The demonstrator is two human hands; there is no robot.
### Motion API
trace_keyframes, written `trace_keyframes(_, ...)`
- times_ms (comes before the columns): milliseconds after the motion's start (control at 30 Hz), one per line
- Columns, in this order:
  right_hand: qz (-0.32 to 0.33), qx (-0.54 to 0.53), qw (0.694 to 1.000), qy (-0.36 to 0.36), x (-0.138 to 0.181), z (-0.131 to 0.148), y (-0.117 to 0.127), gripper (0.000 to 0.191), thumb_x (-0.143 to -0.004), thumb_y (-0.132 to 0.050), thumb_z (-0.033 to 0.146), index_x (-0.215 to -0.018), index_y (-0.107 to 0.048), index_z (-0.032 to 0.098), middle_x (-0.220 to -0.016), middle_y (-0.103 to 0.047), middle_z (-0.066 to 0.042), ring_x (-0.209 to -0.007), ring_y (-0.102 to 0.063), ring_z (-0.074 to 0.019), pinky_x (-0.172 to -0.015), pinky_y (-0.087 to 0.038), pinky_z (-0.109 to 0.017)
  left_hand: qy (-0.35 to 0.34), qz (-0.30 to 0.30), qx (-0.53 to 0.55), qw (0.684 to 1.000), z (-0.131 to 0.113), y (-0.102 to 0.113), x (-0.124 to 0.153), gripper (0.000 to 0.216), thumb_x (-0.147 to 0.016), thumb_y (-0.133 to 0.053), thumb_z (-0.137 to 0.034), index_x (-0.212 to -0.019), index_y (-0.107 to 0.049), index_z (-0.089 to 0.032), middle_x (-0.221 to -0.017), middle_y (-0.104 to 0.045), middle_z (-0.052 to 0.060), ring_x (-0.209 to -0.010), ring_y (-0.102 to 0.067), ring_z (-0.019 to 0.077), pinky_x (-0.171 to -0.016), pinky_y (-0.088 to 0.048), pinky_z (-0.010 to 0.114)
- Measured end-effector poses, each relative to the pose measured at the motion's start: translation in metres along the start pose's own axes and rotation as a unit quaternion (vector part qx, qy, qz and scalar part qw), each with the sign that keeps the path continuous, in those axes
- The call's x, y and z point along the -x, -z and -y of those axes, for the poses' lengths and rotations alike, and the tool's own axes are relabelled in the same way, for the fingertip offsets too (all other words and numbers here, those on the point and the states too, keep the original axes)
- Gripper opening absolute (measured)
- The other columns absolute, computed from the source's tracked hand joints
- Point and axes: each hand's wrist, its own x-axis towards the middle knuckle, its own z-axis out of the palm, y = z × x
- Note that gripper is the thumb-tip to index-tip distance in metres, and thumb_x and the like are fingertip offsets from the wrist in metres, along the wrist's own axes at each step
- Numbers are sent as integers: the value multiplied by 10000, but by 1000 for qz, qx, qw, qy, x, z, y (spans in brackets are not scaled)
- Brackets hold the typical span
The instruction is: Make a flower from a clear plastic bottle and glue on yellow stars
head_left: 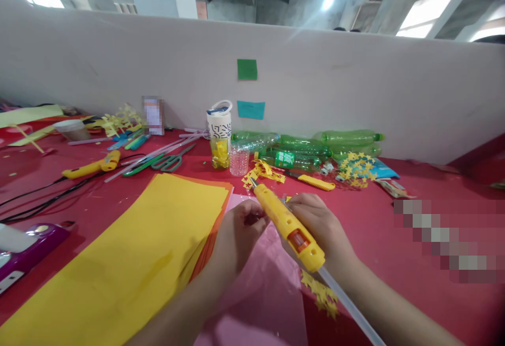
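Note:
My right hand (321, 225) is wrapped round a yellow glue gun (286, 222) with an orange switch, its nozzle pointing up and left and a clear glue stick trailing from its back end. My left hand (240, 233) is curled closed just left of the gun's barrel, fingers pinched on something too small to make out. Both hands hover over a pink sheet (264, 288) on the red table (394, 283). Yellow paper stars (321, 293) lie under my right wrist.
A stack of yellow and orange sheets (130, 262) lies at the left. Behind are green plastic bottles (315, 149), a white cup (219, 125), green scissors (171, 162), a second yellow glue gun (92, 167), a yellow comb (315, 182), more stars (357, 170) and a purple device (27, 246).

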Motion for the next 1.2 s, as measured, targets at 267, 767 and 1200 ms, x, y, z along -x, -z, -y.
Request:
trace_keyframes(267,5,30,999,-25,3,14,-4,68,-739,-565,238,-780,-558,184,-801,-650,-69,-780,-551,-230,-718,-380,-386,-24,11,-1,1000,2,3,2,27,-685,-575,-186,-667,-559,-172,-608,-555,-23,-599,-509,127,-547,-400,229)
trace_keyframes(767,-24,8,995,-99,-1,8,13,149,-735,-585,184,-633,-478,206,-651,-531,-13,-706,-546,-206,-657,-404,-343,-3,16,16,1000,0,9,-2,81,-630,-606,-181,-630,-525,-182,-555,-507,-52,-493,-463,92,-480,-373,211)
trace_keyframes(1200,-61,-6,991,-120,-6,10,32,131,-770,-567,193,-644,-533,206,-633,-516,-17,-737,-560,-217,-678,-457,-360,-86,-15,-171,981,2,12,1,99,-703,-515,-143,-766,-500,-219,-610,-580,-47,-550,-568,112,-549,-426,219)
